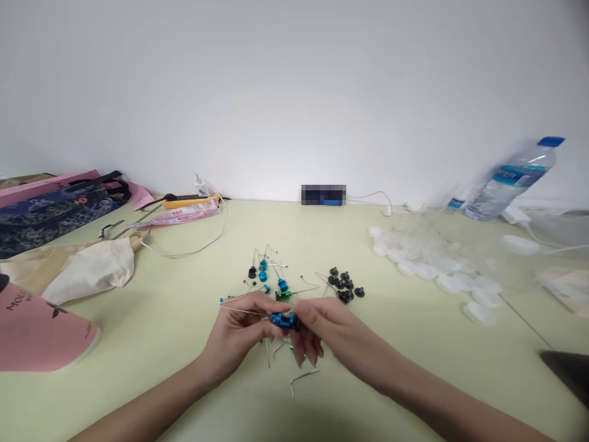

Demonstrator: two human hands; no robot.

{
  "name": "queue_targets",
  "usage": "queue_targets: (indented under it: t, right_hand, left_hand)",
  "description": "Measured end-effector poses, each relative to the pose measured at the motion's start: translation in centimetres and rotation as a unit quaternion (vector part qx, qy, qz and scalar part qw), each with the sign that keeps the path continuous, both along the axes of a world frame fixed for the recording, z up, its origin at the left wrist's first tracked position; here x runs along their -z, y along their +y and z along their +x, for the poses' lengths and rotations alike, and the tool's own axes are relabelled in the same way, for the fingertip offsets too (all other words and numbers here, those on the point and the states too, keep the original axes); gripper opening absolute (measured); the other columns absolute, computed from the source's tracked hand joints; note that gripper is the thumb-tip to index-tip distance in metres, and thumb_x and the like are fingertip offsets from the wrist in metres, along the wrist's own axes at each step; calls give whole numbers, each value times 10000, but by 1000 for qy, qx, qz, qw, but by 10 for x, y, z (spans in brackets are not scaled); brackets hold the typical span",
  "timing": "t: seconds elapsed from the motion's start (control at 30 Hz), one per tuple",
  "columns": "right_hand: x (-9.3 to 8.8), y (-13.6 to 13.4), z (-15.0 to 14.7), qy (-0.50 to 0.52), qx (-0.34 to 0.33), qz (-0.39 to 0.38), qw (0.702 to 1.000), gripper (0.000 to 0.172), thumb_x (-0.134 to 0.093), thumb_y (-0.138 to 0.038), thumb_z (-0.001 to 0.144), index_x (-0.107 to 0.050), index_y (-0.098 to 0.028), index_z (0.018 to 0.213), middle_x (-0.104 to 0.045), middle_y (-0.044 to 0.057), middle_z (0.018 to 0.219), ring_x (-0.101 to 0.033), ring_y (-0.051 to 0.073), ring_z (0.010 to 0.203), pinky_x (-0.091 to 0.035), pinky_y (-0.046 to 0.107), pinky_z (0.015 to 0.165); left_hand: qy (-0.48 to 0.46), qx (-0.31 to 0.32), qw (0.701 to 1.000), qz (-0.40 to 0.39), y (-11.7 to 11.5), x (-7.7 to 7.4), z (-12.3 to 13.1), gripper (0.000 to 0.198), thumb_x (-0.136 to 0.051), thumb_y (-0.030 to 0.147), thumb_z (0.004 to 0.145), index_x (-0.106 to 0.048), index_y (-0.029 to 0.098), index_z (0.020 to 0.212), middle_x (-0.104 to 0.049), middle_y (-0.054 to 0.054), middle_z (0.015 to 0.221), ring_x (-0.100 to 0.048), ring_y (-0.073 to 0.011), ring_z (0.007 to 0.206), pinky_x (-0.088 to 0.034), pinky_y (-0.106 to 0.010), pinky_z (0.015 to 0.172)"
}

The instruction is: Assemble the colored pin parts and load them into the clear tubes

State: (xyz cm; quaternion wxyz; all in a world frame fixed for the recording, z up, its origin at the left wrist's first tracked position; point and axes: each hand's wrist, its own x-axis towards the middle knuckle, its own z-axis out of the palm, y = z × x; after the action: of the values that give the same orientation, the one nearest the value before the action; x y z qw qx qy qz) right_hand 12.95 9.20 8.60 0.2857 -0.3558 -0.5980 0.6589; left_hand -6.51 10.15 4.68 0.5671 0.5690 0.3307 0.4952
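My left hand [242, 331] pinches a small blue metal part [283, 320] between thumb and fingers. A thin bent wire runs out past that hand on the left. My right hand [322, 322] is closed at the part's dark right end; its fingertips partly hide what they grip. Just beyond the hands lie similar blue pieces [282, 285], a green piece [283, 296] and several thin wires with small ball ends. Black round knob-like pieces [343, 281] are clustered to the right. Nearer me lies an L-shaped hex key [304, 377].
White round lids or pads [451, 281] and clear plastic spread over the right of the table, before a leaning water bottle [510, 181]. At left are a pink cup [43, 331], a cloth bag [92, 270] and a white cable [202, 250]. A blurred-out device [323, 195] stands against the wall.
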Motion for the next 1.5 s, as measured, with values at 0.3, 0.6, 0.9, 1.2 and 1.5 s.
queue_targets:
  t: [0.3,0.6,0.9,1.2,1.5]
  right_hand:
    - [6,2,1,-29,27,14,999,392,-422,-529,925,-569,-180,827,-580,21,736,-528,131,662,-410,268,625]
    - [9,8,3,-63,76,18,995,353,-535,-550,863,-553,-201,914,-585,18,836,-532,136,726,-421,276,678]
    - [5,10,5,-70,91,-12,993,403,-662,-477,795,-504,-251,1089,-599,20,928,-568,158,800,-429,301,714]
    - [9,8,6,-54,57,-42,996,528,-780,-388,699,-479,-268,1115,-594,6,949,-576,149,797,-439,282,701]
    - [16,7,0,-19,38,-80,996,495,-379,-586,918,-575,-152,784,-621,49,699,-507,112,586,-395,259,583]
  left_hand:
    - [-4,3,1000,-25,1,11,-3,188,-744,135,713,-750,242,867,-682,-17,742,-614,-97,622,-510,-180,555]
    - [-12,-21,1000,-2,2,10,-1,180,-730,135,730,-744,232,882,-674,-12,786,-623,-95,686,-516,-168,600]
    - [4,-38,999,2,3,7,1,158,-724,152,742,-740,223,882,-671,-13,800,-632,-102,746,-526,-178,672]
    - [29,-50,998,19,3,5,-1,136,-707,172,764,-727,207,893,-662,-17,810,-632,-99,720,-523,-178,654]
    - [34,-34,999,16,2,6,0,127,-697,176,774,-717,205,896,-662,-17,795,-629,-105,722,-518,-187,651]
